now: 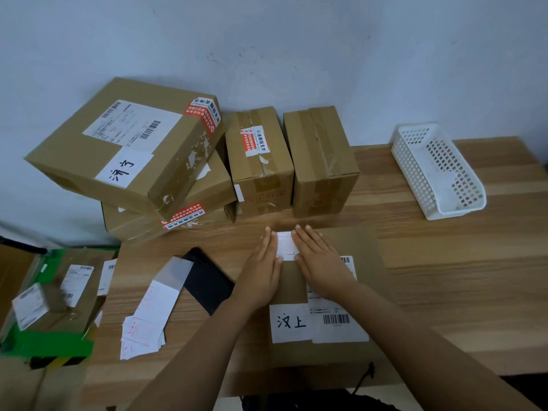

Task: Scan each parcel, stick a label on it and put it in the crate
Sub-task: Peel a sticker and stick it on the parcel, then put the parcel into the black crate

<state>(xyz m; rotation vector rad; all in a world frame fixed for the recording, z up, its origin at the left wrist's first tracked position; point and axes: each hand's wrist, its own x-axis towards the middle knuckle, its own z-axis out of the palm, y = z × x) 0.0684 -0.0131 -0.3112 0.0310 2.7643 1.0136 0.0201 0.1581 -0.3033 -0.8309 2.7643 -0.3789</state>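
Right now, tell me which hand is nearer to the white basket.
Right. The right hand lies flat on the parcel, with the white basket off to its right at the back; the left hand lies beside it, farther left.

person's l hand [264,271] & r hand [323,262] were bare, as were the l forearm [189,351] & r forearm [415,336], uncovered all the way to the pic's bottom edge. btwn the arms, low at that edge, a strip of dark clothing [296,401] showed, approx black, fabric detail too dim to tell. a thin black cord [367,378] ran beside it; couldn't tell if it belonged to the garment.
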